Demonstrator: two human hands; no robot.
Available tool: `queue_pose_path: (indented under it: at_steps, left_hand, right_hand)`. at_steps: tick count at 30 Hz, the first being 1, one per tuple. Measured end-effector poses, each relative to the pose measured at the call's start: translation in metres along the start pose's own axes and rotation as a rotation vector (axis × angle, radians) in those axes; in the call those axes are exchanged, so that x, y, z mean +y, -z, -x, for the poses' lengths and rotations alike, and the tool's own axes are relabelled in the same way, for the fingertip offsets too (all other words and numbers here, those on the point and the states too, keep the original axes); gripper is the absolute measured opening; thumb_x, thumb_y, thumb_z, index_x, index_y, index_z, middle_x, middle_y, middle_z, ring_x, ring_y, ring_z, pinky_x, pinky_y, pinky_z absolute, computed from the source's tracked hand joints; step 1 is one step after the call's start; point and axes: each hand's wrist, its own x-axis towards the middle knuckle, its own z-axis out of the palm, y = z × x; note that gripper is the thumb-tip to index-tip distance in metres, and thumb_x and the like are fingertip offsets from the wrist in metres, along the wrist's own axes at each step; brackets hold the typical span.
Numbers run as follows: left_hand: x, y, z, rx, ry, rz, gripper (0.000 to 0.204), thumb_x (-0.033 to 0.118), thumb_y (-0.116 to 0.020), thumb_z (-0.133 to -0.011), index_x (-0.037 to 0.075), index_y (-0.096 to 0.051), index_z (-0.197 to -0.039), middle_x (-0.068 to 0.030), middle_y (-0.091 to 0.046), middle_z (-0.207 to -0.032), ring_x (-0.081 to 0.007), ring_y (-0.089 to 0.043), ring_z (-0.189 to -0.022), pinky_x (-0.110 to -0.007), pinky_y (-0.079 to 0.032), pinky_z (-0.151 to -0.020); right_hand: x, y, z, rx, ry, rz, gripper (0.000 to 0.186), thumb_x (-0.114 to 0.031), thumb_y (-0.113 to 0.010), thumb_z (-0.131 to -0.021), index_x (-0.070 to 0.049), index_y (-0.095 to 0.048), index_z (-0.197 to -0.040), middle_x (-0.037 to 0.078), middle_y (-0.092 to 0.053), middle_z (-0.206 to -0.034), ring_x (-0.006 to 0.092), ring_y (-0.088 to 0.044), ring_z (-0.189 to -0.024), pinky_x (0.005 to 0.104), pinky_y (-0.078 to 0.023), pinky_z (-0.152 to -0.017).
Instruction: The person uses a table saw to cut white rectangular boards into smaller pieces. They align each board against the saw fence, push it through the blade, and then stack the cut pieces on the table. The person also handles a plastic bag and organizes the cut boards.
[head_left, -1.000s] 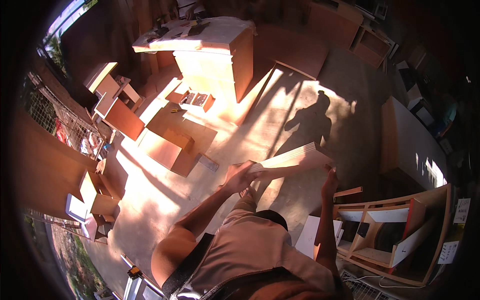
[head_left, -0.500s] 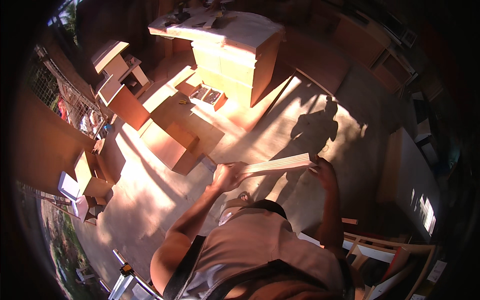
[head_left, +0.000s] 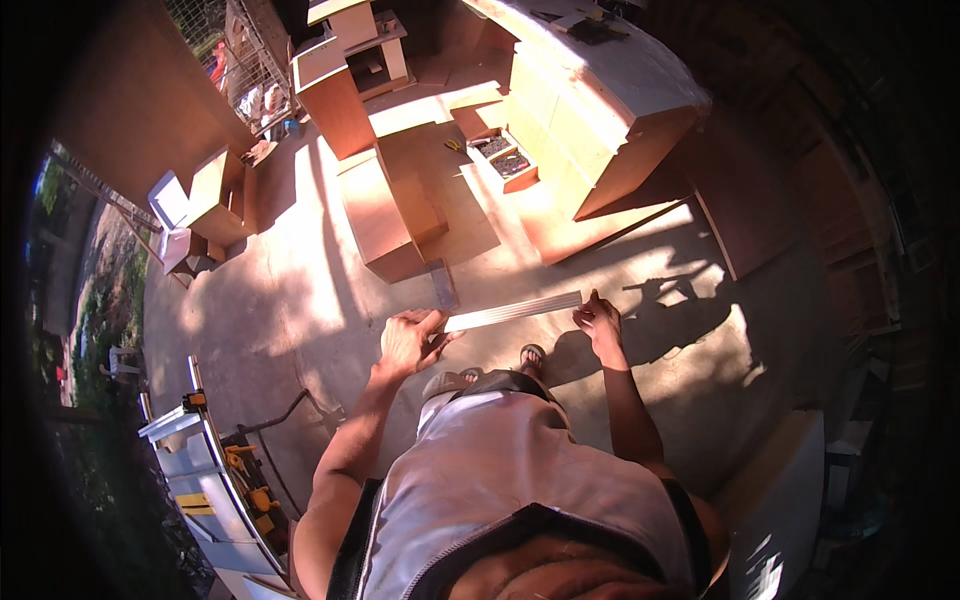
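Observation:
A bundle of thin, pale, layered strips [head_left: 515,310] spans the space between my two hands, held in front of my waist above the floor. My left hand [head_left: 408,342] grips its left end, thumb and fingers closed around it. At the opposite end, my right hand [head_left: 600,322] pinches the strips with its fingertips. The bundle tilts slightly up toward the right. Beyond my left hand, a small flat grey piece [head_left: 441,284] lies on the floor beside a wooden box [head_left: 375,210].
A two-part tray [head_left: 520,180] of small dark pieces and yellow-handled pliers [head_left: 453,146] lie before a large wooden cabinet [head_left: 590,130]. A bench [head_left: 205,490] with yellow-and-black tools stands at lower left. A wooden panel [head_left: 770,465] leans at lower right.
My body has turned left, so the room has shifted rightward in view and the tool bench shows at left. Both hands still hold the strips, which appear slightly farther left.

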Motion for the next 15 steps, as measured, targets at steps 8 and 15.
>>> queue_pose_path:
  at_steps: [8, 15]
  left_hand:
    - [0.054, -0.067, -0.012, 0.299, 0.36, -0.236, 0.025, 0.016, -0.07, -0.086, 0.009, -0.069, -0.11, -0.0059, -0.075, -0.106, -0.0236, -0.071, -0.097, -0.038, -0.055, -0.082]
    - [0.094, -0.109, 0.028, 0.137, 0.535, -0.365, 0.039, 0.026, -0.066, -0.092, 0.011, -0.063, -0.127, -0.007, -0.064, -0.137, -0.0239, -0.061, -0.126, -0.04, -0.048, -0.105]
  right_hand:
    - [-0.031, -0.125, 0.021, -0.867, -0.438, 0.01, 0.077, -0.053, -0.055, -0.102, -0.009, -0.025, -0.157, 0.019, -0.049, -0.143, 0.0337, -0.047, -0.136, 0.0528, -0.051, -0.102]
    - [0.018, -0.143, 0.012, -1.097, -0.413, -0.1, 0.03, -0.007, -0.048, -0.104, 0.003, -0.054, -0.132, 0.015, -0.06, -0.128, 0.0242, -0.061, -0.119, 0.0397, -0.053, -0.099]
